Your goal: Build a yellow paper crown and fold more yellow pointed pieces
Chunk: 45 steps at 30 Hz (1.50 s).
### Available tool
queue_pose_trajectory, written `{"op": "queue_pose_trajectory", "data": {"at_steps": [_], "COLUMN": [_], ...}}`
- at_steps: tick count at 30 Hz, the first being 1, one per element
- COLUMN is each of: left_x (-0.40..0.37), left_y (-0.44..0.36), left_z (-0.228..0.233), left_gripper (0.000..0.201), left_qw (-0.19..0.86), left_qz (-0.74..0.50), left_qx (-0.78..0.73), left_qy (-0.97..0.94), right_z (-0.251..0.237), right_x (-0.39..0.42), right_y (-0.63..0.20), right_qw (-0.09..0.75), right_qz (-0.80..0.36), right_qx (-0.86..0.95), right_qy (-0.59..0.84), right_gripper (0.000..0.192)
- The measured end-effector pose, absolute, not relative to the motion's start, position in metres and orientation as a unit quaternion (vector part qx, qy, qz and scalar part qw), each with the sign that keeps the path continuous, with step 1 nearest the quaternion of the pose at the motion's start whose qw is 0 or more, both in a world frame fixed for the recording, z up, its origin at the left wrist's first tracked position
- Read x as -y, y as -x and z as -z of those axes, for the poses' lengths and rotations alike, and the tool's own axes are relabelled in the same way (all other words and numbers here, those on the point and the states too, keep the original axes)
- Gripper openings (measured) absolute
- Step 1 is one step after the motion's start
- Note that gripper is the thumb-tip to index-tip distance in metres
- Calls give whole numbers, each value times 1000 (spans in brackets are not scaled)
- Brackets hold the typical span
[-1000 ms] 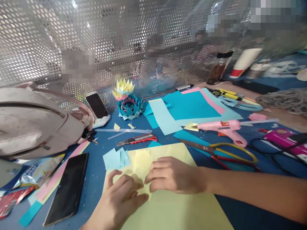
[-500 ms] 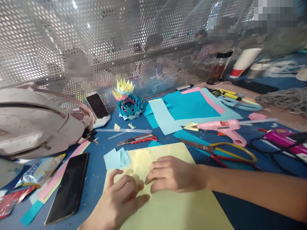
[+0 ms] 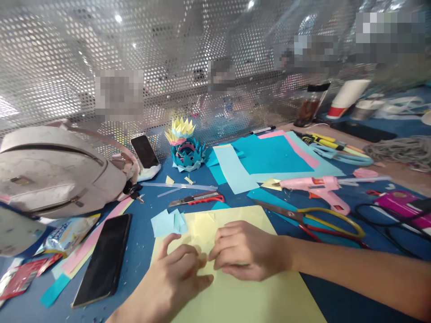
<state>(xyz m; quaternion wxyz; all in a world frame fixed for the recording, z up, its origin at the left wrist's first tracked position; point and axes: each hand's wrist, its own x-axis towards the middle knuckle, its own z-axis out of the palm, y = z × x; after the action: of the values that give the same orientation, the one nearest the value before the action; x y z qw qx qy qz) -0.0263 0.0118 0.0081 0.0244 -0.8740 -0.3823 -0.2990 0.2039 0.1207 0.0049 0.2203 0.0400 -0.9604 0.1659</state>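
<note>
My left hand [image 3: 178, 278] rests low on a large pale yellow sheet [image 3: 256, 296], its index finger raised and the other fingers curled inward. Facing it, my right hand [image 3: 245, 251] has bent fingers, with the tips down on the sheet. The fingertips of both hands nearly meet. Whatever is between them is hidden or blends with the yellow sheet. Just beyond the fingers lie small yellow paper pieces [image 3: 204, 223]. A small pile of light blue paper squares [image 3: 168, 223] sits at the sheet's upper left corner.
Beyond the sheet are a utility knife [image 3: 198, 198], scissors [image 3: 303, 216], a pink glue gun [image 3: 316, 186] and a folded paper model [image 3: 186, 150]. Blue paper sheets [image 3: 279, 154] lie behind. On the left are a phone [image 3: 104, 260] and a backpack [image 3: 57, 175].
The view has shifted slightly, so the table things appear lower and further right. My hands stay close together over the yellow sheet, with the fingers only slightly moved.
</note>
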Motion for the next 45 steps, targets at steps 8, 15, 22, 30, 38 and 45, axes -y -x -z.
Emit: {"op": "queue_pose_trajectory", "data": {"at_steps": [8, 15, 22, 30, 38, 45], "left_x": [3, 12, 14, 16, 9, -7], "left_y": [32, 41, 42, 41, 38, 19], "left_z": [-28, -49, -49, -45, -44, -20], "left_gripper": [16, 32, 32, 44, 47, 53], "left_qw": [116, -5, -12, 20, -97, -95], "left_qz": [192, 39, 31, 70, 113, 200], "left_qx": [377, 418, 427, 418, 427, 521], "left_qy": [899, 908, 904, 905, 892, 824], "right_z": [-4, -11, -20, -24, -30, -20], "right_x": [-112, -104, -94, -100, -100, -112], "right_y": [-200, -185, -173, -212, -222, -191], "right_qw": [178, 127, 85, 65, 100, 108], "right_qz": [-161, -156, -160, -129, -107, 2], "right_qx": [971, 979, 981, 986, 983, 991], "right_qy": [2, 46, 70, 82, 109, 77], "right_gripper": [46, 61, 74, 60, 27, 27]}}
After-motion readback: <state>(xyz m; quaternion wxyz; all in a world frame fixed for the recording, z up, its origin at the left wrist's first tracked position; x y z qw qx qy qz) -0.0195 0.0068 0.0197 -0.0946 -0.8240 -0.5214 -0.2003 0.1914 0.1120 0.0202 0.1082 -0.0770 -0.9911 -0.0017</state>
